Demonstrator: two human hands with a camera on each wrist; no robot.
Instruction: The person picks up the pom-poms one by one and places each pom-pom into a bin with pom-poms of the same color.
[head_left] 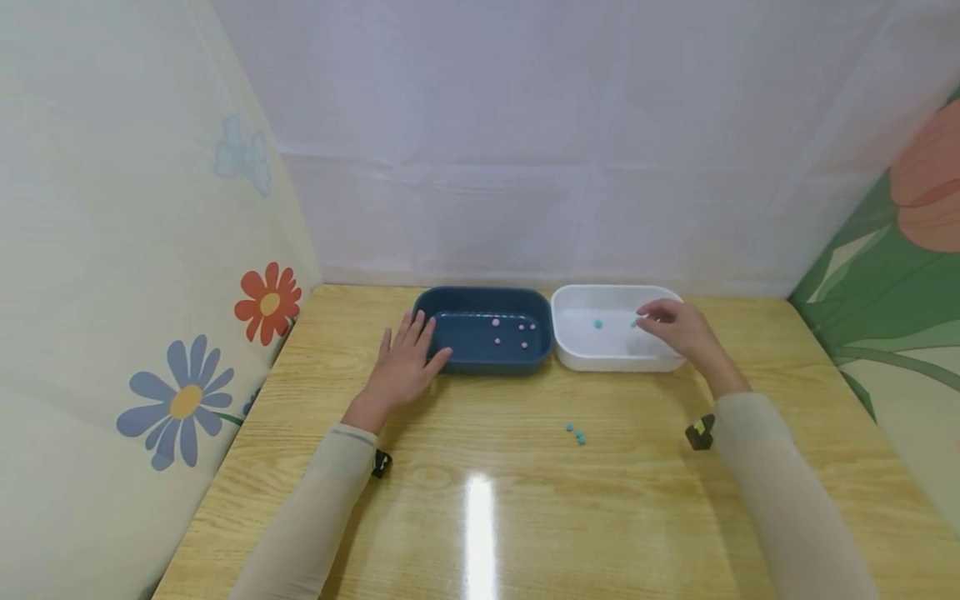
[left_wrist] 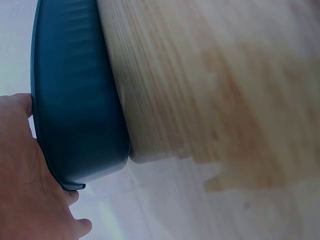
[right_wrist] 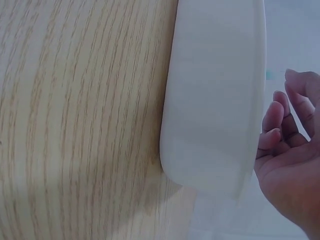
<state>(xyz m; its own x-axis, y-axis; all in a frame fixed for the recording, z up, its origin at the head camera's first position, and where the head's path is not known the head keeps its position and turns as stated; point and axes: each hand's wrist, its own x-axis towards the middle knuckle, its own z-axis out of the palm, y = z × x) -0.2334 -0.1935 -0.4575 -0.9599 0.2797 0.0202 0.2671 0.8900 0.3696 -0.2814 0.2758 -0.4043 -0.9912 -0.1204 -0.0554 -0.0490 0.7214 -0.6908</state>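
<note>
My left hand (head_left: 401, 367) rests with fingers spread over the left end of a dark blue tray (head_left: 487, 367), touching its rim. Several small pink beads (head_left: 496, 322) lie inside that tray. On the right, my right hand (head_left: 675, 327) hovers over the right part of a white tray (head_left: 615, 364), fingers loosely curled, thumb and forefinger close together. A teal bead (head_left: 633, 323) shows just beside those fingertips; in the right wrist view a teal spot (right_wrist: 270, 75) appears apart from them. Another teal bead (head_left: 597, 324) lies in the white tray.
Three teal beads (head_left: 579, 435) lie on the wooden table (head_left: 420, 500) in front of the trays. The trays stand side by side near the table's back edge, before a white cloth backdrop (head_left: 480, 208). Flower-printed panels (head_left: 183, 402) flank both sides.
</note>
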